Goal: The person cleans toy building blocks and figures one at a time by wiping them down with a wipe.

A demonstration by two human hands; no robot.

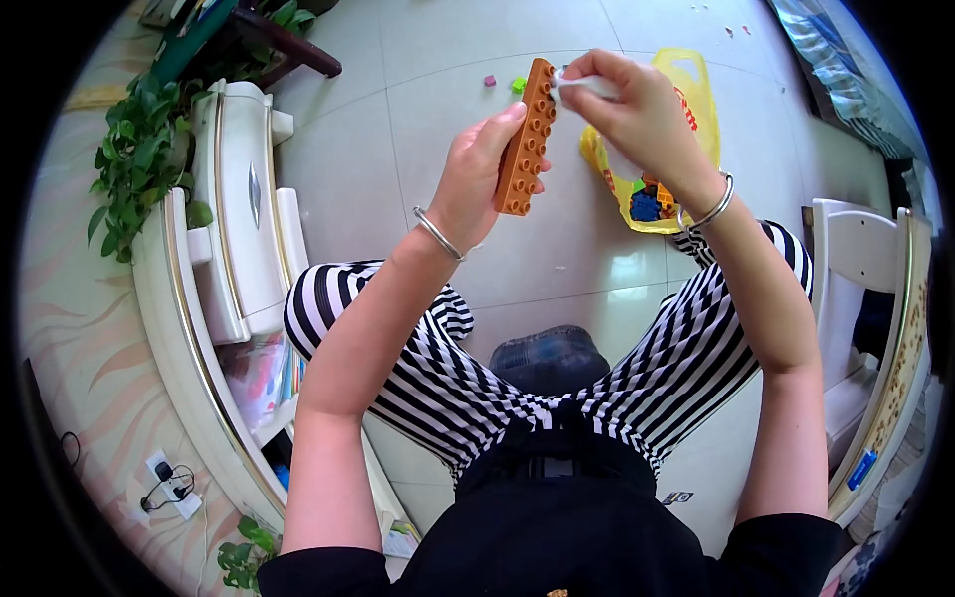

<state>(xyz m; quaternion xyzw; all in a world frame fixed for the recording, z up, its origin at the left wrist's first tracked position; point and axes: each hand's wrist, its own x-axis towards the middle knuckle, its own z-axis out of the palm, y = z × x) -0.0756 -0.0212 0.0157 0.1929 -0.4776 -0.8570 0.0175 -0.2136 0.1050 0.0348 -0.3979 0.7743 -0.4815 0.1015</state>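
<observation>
head: left hand (489, 164) grips orange brick (525, 139), right hand (627, 99) pinches white cloth (589, 87).

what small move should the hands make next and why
Probably draw the white cloth along the orange block toward its near end: the right hand pinches it against the far end, the left hand grips the block, and the nearer studs are uncovered.

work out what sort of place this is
Probably a room in a home: a leafy green plant trails beside white furniture with a drawer, and a yellow plastic bag of toy bricks lies on the tiled floor.
</observation>
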